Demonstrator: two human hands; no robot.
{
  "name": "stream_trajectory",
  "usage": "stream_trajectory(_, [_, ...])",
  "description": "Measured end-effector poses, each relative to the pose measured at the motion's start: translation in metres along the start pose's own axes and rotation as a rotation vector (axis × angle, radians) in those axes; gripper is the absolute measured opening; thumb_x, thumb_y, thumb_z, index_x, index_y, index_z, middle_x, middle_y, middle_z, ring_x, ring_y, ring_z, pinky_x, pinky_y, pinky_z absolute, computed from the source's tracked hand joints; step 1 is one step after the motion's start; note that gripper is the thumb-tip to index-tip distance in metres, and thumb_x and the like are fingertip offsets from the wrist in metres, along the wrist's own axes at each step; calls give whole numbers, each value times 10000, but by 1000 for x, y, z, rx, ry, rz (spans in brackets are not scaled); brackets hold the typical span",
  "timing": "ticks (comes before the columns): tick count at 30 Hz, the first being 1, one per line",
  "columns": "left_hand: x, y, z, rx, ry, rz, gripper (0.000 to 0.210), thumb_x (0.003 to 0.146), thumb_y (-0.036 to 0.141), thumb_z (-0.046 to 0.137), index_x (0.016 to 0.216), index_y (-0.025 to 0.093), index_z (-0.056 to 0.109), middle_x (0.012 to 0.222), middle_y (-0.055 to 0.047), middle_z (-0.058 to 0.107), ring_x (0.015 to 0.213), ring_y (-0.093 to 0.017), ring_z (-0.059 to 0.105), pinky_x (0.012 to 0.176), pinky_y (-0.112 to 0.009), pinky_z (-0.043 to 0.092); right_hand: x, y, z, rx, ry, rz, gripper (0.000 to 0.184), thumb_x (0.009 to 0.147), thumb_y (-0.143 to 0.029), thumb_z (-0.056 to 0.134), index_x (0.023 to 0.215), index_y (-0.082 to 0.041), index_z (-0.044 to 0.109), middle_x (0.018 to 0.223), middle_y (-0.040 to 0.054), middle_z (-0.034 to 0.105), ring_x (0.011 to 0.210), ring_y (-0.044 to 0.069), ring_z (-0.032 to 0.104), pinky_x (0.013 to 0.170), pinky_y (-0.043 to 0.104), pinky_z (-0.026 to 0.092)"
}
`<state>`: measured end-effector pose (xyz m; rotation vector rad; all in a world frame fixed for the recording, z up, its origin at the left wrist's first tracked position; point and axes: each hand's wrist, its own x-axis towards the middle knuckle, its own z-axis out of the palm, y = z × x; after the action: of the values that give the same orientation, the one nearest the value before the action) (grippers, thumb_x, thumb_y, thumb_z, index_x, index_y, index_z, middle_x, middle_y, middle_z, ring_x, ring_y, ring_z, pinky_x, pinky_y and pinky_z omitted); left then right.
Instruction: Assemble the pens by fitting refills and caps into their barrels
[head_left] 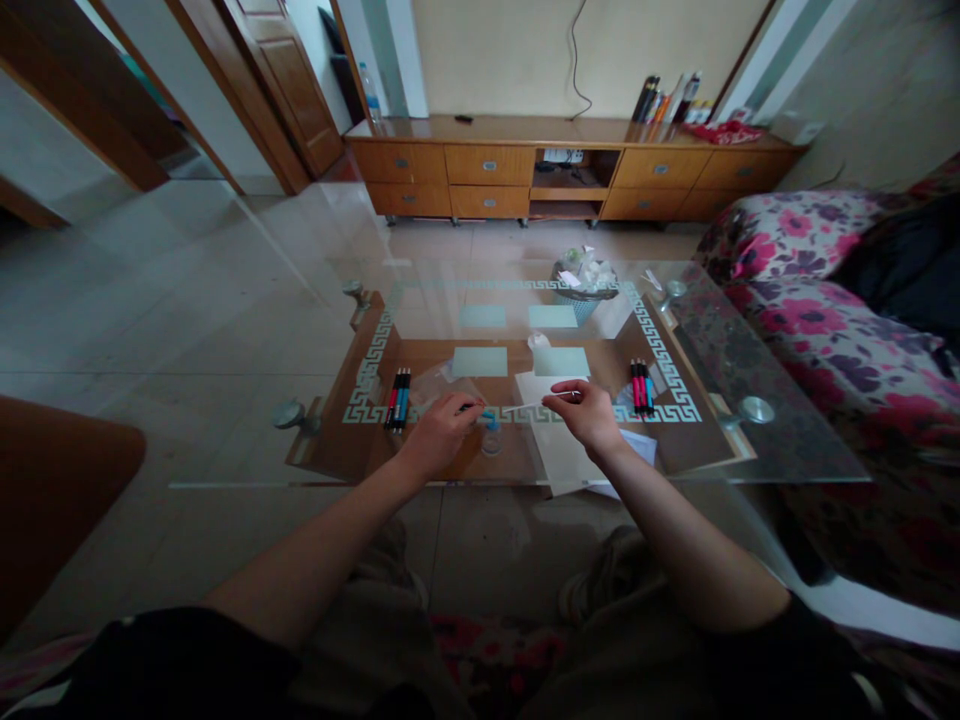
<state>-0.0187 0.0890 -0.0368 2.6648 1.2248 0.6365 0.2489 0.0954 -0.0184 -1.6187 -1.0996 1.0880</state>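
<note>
My left hand (444,432) is closed, thumb and fingers pinched on a small dark piece (469,406) whose kind I cannot make out. Something bright blue (489,415) shows just beyond those fingertips, over a small clear container (491,440). In a pinch, my right hand (589,412) holds a thin white stick (523,407), like a pen refill, pointing left toward the other hand. Left of my hands, several red, blue and black pens (397,398) lie side by side. Another row of pens (641,387), pink and blue with black ends, lies to the right.
The glass table (247,484) has a patterned border and metal supports. Beneath my right hand are a pale sheet (559,455) and white paper (639,450). A filled waste basket (589,298) stands behind the table. A floral sofa (810,315) is at right, a wooden cabinet (491,165) beyond.
</note>
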Motion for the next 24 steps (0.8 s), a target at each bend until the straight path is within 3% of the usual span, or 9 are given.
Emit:
stream_trajectory(4, [0, 2, 2, -65, 12, -181, 405, 926, 83, 431, 1285, 210, 568, 1128, -80, 583, 1001, -197, 609, 915, -340, 519, 3, 2, -2, 19, -19, 18, 300, 642, -272, 786, 889, -147, 671, 721, 55, 706, 601, 135, 606, 508, 220, 398])
stream_trajectory(7, [1, 5, 2, -73, -8, -238, 460, 945, 104, 409, 1374, 236, 508, 1108, -74, 565, 970, -180, 608, 891, -323, 518, 6, 3, -3, 31, -25, 20, 301, 643, -263, 787, 894, -145, 671, 716, 52, 705, 581, 128, 596, 491, 217, 388])
stream_trajectory(12, [1, 7, 2, -1, -55, -172, 383, 938, 147, 453, 1270, 250, 617, 1022, -66, 561, 889, -178, 584, 839, -327, 504, 6, 1, -6, 8, -11, 17, 311, 646, -282, 791, 903, -148, 678, 736, 57, 711, 568, 127, 588, 484, 224, 388])
stream_trajectory(16, [1, 6, 2, 5, -12, -145, 325, 953, 196, 465, 1219, 238, 648, 1025, -67, 584, 908, -187, 587, 860, -344, 495, 5, -1, -6, -1, -9, 22, 308, 646, -289, 788, 901, -155, 679, 740, 61, 716, 566, 135, 599, 489, 234, 403])
stream_trajectory(20, [2, 8, 0, -25, 77, -120, 441, 964, 294, 499, 1400, 231, 502, 1196, -101, 587, 1108, -232, 570, 977, -395, 466, 5, -1, -6, 6, -13, 17, 298, 652, -290, 786, 896, -159, 676, 741, 61, 717, 579, 139, 609, 499, 236, 415])
stream_trajectory(24, [2, 9, 0, -28, 95, -76, 639, 914, 365, 597, 1493, 225, 367, 1350, -125, 534, 1263, -273, 499, 1080, -443, 405, 5, -1, -5, -6, -10, 12, 282, 660, -283, 784, 891, -160, 677, 741, 57, 712, 589, 135, 604, 493, 228, 400])
